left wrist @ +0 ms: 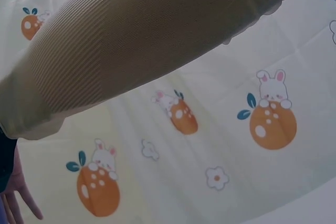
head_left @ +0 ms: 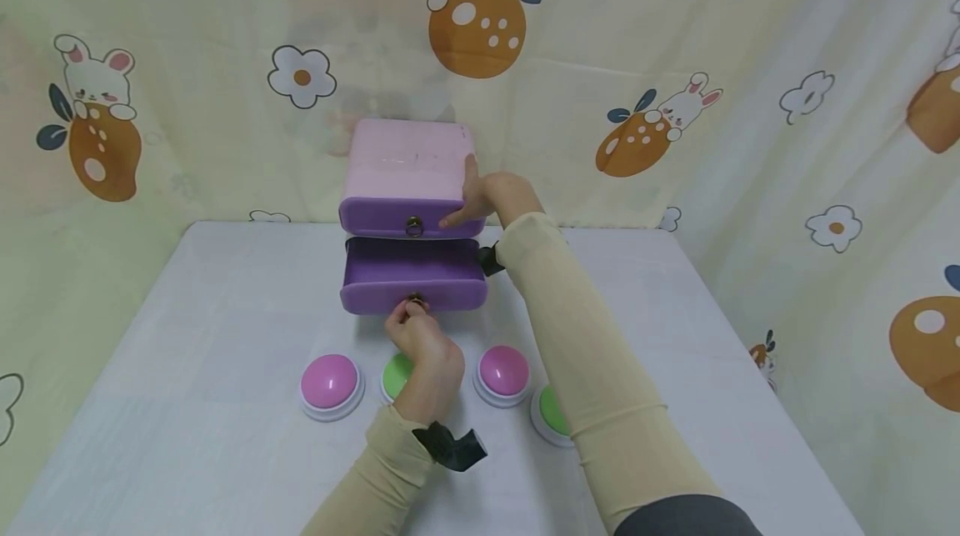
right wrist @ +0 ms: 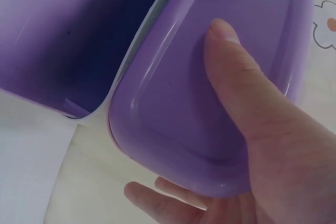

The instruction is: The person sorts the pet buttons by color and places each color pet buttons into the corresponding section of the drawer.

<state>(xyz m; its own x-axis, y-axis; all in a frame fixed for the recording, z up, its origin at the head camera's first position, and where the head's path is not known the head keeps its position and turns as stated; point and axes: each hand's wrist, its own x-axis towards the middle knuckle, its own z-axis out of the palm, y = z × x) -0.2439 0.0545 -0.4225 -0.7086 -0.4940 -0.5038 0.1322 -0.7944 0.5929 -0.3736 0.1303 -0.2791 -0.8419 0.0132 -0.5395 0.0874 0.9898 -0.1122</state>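
A small drawer box with a pink top (head_left: 408,157) stands at the back of the white table. Its lower purple drawer (head_left: 367,298) is pulled out, the inside showing. My left hand (head_left: 426,353) pinches the metal pull at the middle of that drawer's front. The upper drawer (head_left: 367,217) is closed, its ring pull (head_left: 414,226) hanging free. My right hand (head_left: 491,192) rests on the box's right front corner. In the right wrist view, its thumb (right wrist: 231,61) lies flat on the upper drawer front and the fingers (right wrist: 163,201) extend past the side.
Dome buttons in white bases stand in front of the box: a pink one (head_left: 330,382) at left, a green one (head_left: 396,373) partly behind my left hand, another pink (head_left: 504,371) and another green (head_left: 553,413) beside my right sleeve. A patterned curtain (head_left: 225,144) hangs behind.
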